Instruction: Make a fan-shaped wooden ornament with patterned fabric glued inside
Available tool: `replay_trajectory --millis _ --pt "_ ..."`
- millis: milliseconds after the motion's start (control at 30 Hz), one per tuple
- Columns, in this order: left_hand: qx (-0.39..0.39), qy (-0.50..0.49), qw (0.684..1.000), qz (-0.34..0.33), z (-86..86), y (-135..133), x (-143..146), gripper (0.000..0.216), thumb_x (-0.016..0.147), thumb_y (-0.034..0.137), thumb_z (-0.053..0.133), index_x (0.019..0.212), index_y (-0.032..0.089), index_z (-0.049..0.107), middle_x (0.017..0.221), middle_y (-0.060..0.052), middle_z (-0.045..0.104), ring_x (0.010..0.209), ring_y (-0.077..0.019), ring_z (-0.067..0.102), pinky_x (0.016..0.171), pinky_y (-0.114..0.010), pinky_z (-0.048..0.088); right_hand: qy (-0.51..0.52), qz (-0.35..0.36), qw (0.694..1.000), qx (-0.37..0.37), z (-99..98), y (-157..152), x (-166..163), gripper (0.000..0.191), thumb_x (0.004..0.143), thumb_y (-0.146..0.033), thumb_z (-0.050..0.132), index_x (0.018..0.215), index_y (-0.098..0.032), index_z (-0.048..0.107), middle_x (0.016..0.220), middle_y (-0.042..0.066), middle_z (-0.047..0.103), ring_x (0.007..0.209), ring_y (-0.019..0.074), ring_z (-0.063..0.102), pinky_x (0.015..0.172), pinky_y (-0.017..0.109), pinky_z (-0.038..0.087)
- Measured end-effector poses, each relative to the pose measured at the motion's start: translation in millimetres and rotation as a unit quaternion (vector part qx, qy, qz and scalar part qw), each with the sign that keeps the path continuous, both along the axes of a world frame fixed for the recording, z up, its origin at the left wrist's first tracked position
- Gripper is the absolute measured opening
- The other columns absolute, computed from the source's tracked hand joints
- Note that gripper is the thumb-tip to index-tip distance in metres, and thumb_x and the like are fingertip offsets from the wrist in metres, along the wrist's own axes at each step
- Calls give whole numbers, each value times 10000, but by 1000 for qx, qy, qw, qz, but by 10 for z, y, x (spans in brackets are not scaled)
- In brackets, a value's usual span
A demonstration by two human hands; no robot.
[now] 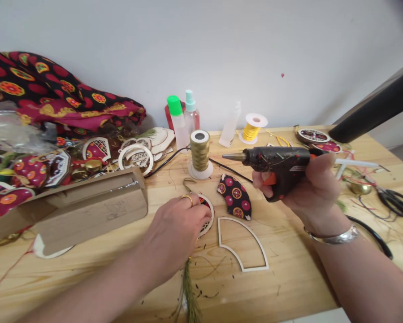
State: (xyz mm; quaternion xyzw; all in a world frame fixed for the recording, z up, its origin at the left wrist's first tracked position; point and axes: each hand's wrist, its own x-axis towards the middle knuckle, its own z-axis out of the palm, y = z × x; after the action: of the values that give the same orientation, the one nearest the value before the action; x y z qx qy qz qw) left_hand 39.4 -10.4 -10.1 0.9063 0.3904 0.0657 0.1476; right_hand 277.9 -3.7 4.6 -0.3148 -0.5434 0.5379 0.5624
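Note:
My right hand [317, 188] is wrapped round a black hot glue gun [282, 163], a finger at its orange trigger and the nozzle pointing left above the table. A white glue stick [356, 163] juts from its back. My left hand [179, 224] has its fingers closed on a round pendant [208, 229] with a white rim, partly hidden under them. An olive tassel [188, 291] hangs from the pendant toward me. To the right lie a fan-shaped patterned fabric piece [235, 196] and, nearer me, a white fan-shaped frame [264, 251].
A gold thread spool [200, 154] stands behind the pendant, bottles [178, 128] and a yellow cord spool [250, 130] by the wall. On the left are a cardboard box [97, 220] and piled ornaments; black scissors [398, 202] lie at right. A black cable [233, 168] crosses behind.

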Motion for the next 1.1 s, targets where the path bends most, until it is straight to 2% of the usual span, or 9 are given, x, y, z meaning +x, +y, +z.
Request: replay_trajectory --millis 167,500,667,833,967,1100 --pt "13 12 1000 -8 -58 -7 -13 243 904 113 473 888 215 693 800 -17 636 727 -178 602 661 -303 433 -3 5 1000 -15 14 -3 2 619 747 -742 535 590 -155 653 598 87 631 492 170 563 314 213 331" --pt "21 11 1000 -8 -26 -25 -33 267 899 98 445 934 216 681 802 -20 645 721 -177 604 632 -290 426 2 -3 1000 8 -36 20 14 621 761 -747 513 664 -158 687 636 91 654 536 188 598 324 236 366" --pt "27 -2 1000 10 -46 -13 -45 233 909 125 469 901 211 685 809 -13 651 707 -176 605 632 -300 427 -3 -21 1000 -3 -36 6 8 651 744 -769 507 637 -149 672 597 85 629 523 185 598 296 219 332" --pt "37 -18 999 -2 -40 -65 -86 230 917 137 466 899 222 680 777 -3 621 683 -162 574 618 -287 414 -8 -26 1000 -8 -31 8 5 658 730 -786 500 619 -158 659 600 79 624 536 184 604 315 228 377" --pt "75 -27 997 -17 -85 -112 -114 244 910 116 451 896 209 677 750 -14 594 677 -173 546 604 -295 412 -3 -22 1000 -2 -18 12 0 622 735 -760 529 589 -168 651 600 74 619 553 191 609 350 252 431" --pt "136 -35 989 -43 -144 -144 -119 249 916 120 435 914 185 675 717 -26 581 654 -187 542 604 -323 435 -6 -31 999 -9 -17 9 0 620 720 -765 541 574 -171 641 597 73 615 578 205 619 338 248 411"
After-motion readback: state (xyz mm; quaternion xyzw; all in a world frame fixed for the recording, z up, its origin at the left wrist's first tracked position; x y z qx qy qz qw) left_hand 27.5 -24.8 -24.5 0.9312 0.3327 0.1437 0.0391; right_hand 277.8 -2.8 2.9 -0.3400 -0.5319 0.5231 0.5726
